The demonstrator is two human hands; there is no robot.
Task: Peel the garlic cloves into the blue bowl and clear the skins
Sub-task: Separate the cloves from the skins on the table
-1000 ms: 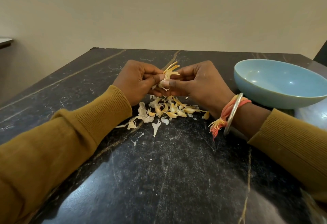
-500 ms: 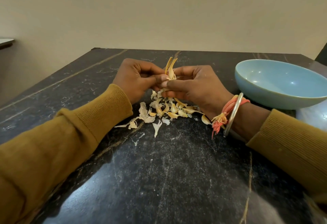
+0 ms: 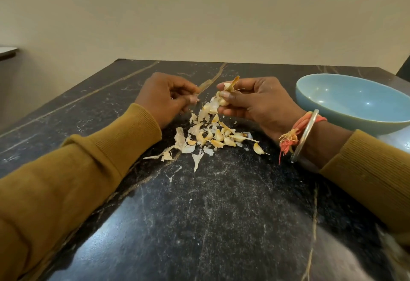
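Black gold-veined marble table (image 3: 199, 225) lies under your 2 hands: your right hand (image 3: 257, 101) pinches a half-peeled garlic clove (image 3: 223, 99) trailing papery skin, your left hand (image 3: 166, 98) curls, hold unclear, above the flaky pile of skins and cloves (image 3: 210, 135) beside the smooth round blue bowl (image 3: 346, 115).

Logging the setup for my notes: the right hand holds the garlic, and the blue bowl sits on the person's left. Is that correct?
Not quite. The head view shows the blue bowl on the person's right, not left. The right hand does hold the garlic.
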